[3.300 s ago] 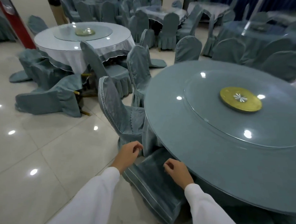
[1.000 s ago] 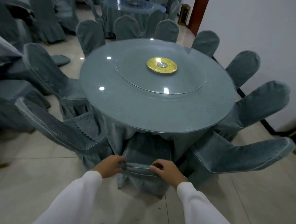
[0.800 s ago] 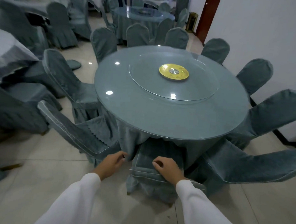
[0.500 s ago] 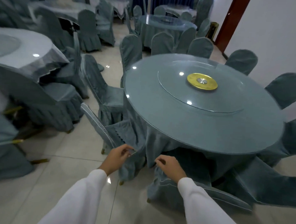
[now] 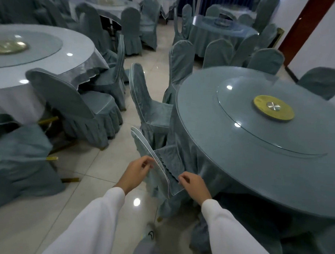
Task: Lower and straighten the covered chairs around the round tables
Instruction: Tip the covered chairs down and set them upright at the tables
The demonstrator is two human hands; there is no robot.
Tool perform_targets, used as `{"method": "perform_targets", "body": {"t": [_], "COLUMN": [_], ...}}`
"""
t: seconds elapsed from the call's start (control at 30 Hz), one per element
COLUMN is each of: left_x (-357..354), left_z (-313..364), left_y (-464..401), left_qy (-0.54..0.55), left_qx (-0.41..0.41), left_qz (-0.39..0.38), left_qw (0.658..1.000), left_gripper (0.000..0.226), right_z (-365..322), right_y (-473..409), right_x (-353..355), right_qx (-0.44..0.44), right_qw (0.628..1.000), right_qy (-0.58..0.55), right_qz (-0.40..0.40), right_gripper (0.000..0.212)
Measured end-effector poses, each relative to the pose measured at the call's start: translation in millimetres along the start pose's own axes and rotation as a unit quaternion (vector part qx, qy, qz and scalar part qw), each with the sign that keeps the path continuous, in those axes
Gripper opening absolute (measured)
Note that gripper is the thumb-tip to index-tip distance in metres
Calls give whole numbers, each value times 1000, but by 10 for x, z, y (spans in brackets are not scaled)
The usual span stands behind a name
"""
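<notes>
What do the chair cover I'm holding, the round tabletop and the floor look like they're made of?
Chair cover: soft woven fabric, matte blue-grey with pale piping; it folds and drapes.
Tabletop: apparently glass over cloth; glossy, with sharp light reflections and a clear edge.
Floor: polished tile, probably ceramic or stone; grout lines and mirrored lamps.

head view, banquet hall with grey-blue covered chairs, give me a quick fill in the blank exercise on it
1. Both hands, left hand and right hand, reach the back of one tilted grey-blue covered chair, which leans toward the ____.
2. The gold disc sits at the centre of the round glass ____.
3. The person's sleeves are ____.

Missing words: table; turntable; white
</notes>
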State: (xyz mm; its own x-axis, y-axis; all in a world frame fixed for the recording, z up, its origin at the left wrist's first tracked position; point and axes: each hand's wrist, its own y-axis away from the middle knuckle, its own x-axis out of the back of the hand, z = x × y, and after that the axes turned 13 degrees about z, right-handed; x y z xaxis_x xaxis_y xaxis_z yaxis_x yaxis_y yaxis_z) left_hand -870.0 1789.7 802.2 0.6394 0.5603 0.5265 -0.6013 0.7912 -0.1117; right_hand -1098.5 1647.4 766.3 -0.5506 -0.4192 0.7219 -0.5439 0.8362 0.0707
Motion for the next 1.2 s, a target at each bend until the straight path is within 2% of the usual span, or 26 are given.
{"method": "perform_targets", "body": {"t": [0.2, 0.53, 0.7, 0.93, 1.03, 1.1, 1.2], "left_x": [199, 353, 351, 401, 500, 542, 554], "left_z": [-334, -484, -634, -905, -958, -964, -955], "left_y": [-971, -2241, -2675, -3102, -3198, -3207, -3153], "left_qy": [5, -43, -11, -42, -45, -64, -150], "left_qx": [6, -39, -33, -76, -70, -82, -207], "left_qz": [-5, -174, -231, -389, -470, -507, -515], "left_qw": [1000, 983, 972, 917, 879, 856, 818], "left_gripper": [22, 23, 26, 25, 45, 53, 47], "right_z": [-218, -492, -520, -803, -900, -1002, -1199], "right_y": [-884, -1658, -1684, -1320, -1045, -849, -672], "right_x": [-381, -542, -634, -910, -1184, -1343, -1465], "right_qx": [-29, -97, -160, -283, -353, -390, -391], "right_qw": [999, 994, 981, 940, 916, 902, 902], "right_qy": [-7, -56, -69, -109, -114, -112, -89], "right_qz": [21, 15, 83, 157, 153, 147, 157], "right_gripper": [14, 12, 13, 17, 55, 61, 66]}}
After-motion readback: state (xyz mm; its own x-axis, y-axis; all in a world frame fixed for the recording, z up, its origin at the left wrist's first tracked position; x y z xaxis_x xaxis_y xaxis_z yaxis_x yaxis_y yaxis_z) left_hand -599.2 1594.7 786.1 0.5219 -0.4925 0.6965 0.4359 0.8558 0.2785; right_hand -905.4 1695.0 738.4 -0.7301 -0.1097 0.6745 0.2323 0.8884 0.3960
